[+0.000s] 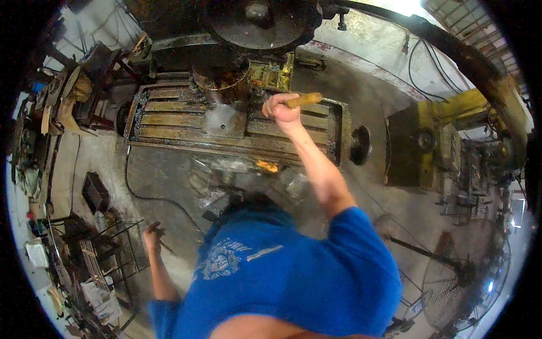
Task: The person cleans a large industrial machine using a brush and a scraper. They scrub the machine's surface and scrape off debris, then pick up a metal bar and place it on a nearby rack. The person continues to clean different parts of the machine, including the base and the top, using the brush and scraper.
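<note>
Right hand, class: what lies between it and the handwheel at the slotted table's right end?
In the head view, the slotted table's right-hand stretch, with its end rim, lies between the right hand and the handwheel.

This is a metalworking workshop, as shown by the slotted machine table (169, 120) with metal shavings (341, 121) along its edges, the handwheel (361, 145) at its end, another yellow machine (462, 108), the stained floor (161, 172) and a large caged fan (457, 285).

A stubby yellow-brown handle (305, 100) is jutting rightward from the curled fingers (272, 105) of the right hand (283, 112), lying nearly level in the view and appearing over the slotted metal bench (172, 120); the fist is hiding its other end.
</note>
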`<state>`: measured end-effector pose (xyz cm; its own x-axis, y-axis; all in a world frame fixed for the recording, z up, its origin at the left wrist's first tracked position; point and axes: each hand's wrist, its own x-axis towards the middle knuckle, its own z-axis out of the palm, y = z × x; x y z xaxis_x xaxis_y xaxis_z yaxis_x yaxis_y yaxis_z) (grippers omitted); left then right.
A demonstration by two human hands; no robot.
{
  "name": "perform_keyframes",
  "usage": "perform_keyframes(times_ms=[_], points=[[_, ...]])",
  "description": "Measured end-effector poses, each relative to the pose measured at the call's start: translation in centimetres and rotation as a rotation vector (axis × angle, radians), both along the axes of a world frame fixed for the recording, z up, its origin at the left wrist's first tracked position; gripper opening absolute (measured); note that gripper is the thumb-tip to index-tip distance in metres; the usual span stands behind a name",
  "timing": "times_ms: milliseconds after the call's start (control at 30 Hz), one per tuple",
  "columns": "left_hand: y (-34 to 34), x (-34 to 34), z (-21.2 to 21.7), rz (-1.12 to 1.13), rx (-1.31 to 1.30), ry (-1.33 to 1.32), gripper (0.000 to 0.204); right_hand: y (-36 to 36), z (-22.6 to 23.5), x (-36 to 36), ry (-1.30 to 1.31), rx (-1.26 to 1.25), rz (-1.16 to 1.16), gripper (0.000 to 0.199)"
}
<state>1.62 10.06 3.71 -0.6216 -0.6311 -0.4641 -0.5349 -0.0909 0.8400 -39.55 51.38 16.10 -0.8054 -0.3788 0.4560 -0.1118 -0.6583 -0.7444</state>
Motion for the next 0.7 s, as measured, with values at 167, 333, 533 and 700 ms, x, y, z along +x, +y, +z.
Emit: perform_keyframes(times_ms=[167, 333, 533, 700], points=[[0.2, -0.7, 0.6, -0.073, -0.08, -0.09, 0.027, -0.5, -1.0, 0.4, -0.08, -0.033, -0.038, 0.018], [0.5, -0.9, 0.8, 0.039, 0.035, -0.003, 0.027, 0.6, -2.0, 0.6, 0.219, 0.306, -0.05, 0.021], [-0.2, -1.1, 1.2, -0.002, -0.007, -0.05, 0.029, 3.5, -1.9, 2.1, 0.285, 0.202, 0.014, 0.026], [0.2, 0.0, 3.1, 0.038, -0.073, -0.024, 0.028, 9.3, -1.2, 2.7, 0.231, 0.474, -0.332, 0.046]])
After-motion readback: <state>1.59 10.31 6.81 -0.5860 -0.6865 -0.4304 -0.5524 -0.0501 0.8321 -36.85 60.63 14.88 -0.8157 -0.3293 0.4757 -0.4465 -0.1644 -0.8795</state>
